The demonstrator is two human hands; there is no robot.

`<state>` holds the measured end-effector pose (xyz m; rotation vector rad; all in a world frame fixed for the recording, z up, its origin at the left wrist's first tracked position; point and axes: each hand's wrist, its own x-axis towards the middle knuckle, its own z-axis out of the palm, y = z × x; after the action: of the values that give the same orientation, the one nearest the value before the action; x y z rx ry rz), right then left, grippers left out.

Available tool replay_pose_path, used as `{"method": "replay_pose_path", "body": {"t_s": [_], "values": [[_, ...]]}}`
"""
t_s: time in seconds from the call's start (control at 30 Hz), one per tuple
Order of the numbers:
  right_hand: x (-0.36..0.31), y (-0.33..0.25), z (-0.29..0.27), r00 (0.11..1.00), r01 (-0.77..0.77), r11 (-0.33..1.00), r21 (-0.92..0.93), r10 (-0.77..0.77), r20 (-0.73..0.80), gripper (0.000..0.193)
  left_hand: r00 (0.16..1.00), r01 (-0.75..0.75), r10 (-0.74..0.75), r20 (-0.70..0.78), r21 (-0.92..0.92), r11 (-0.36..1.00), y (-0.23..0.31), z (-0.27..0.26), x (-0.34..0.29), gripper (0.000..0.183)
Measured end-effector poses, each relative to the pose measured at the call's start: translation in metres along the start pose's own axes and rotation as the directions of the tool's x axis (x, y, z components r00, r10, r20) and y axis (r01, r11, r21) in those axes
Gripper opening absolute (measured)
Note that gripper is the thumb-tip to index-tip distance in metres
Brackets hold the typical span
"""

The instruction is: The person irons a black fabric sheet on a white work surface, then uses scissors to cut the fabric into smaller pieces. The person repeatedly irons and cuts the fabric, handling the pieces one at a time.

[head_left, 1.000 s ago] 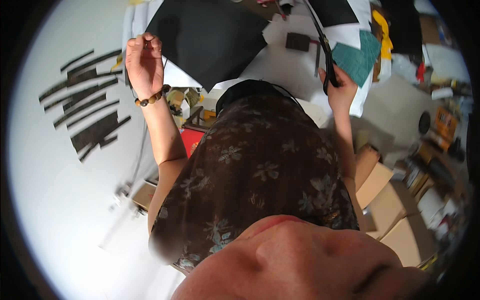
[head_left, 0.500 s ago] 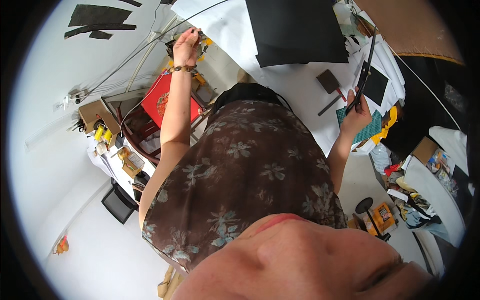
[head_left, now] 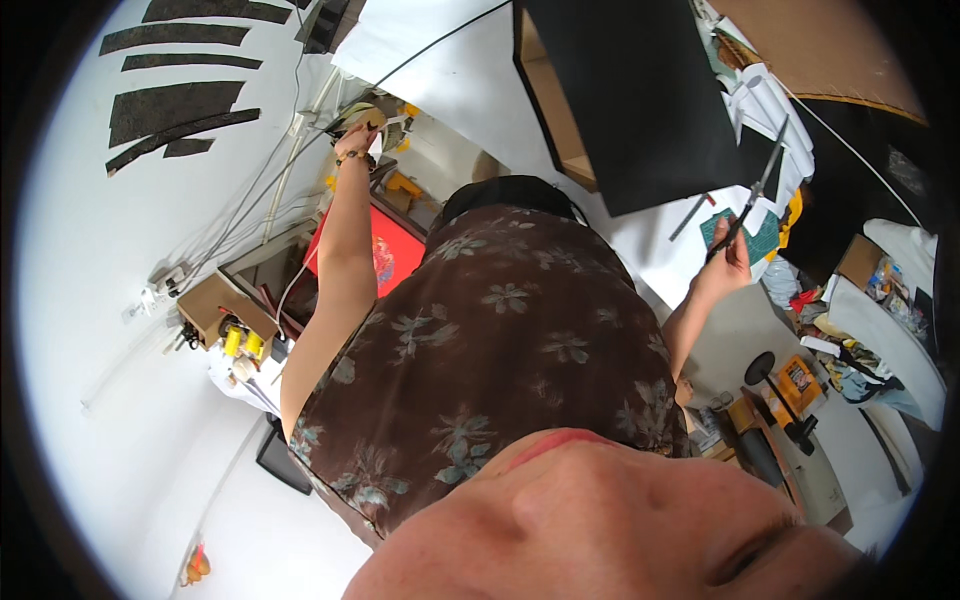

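My right hand (head_left: 728,262) grips a pair of scissors (head_left: 768,172) by the dark handles, blades pointing up and away, over the right part of the white worktable. At the table's left side my left hand (head_left: 356,140) reaches out, its fingers closed against a round tan thing (head_left: 375,117). What the fingers hold there is too small to make out. Between the hands, a large black sheet (head_left: 640,100) lies across the worktable, with a tan, box-like hollow (head_left: 562,110) showing along its left edge.
A green cutting mat (head_left: 766,238) and a dark ruler (head_left: 686,220) lie near the scissors. Rolled white sheets (head_left: 770,105) are at the far right. A red chair cover (head_left: 392,250) stands left of me. A thin dark cable (head_left: 440,42) crosses over the table.
The view has shifted. The black sheet reaches nearer and farther right, covering a small dark square tool, and a tan hollow shows at its left. My left hand is beside the round tan thing.
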<state>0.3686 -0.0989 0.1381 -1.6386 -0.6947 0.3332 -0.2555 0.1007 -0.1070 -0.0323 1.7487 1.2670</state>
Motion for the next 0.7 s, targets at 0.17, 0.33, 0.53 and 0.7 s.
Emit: {"method": "replay_pose_path", "body": {"t_s": [0.17,0.33,0.53,0.7], "values": [[-0.031,-0.019,0.019,0.992,-0.048,0.996,-0.074,0.039,-0.122,0.025,0.977,0.212,-0.2,-0.077,0.503,0.838,0.032,-0.064,0.065,0.027],[-0.043,-0.031,0.021,0.978,-0.062,0.994,-0.089,0.043,-0.204,0.024,0.991,-0.134,-0.111,0.075,0.566,-0.813,0.039,-0.081,0.081,0.035],[-0.056,-0.026,0.031,0.935,-0.145,0.989,0.008,0.139,-0.325,0.023,0.992,-0.126,-0.102,0.075,0.488,-0.864,0.032,-0.109,0.132,0.042],[-0.08,-0.028,0.033,0.885,-0.186,0.955,0.231,0.265,-0.382,0.015,0.952,0.299,-0.047,-0.304,0.95,-0.086,0.023,-0.079,0.169,0.027]]}}
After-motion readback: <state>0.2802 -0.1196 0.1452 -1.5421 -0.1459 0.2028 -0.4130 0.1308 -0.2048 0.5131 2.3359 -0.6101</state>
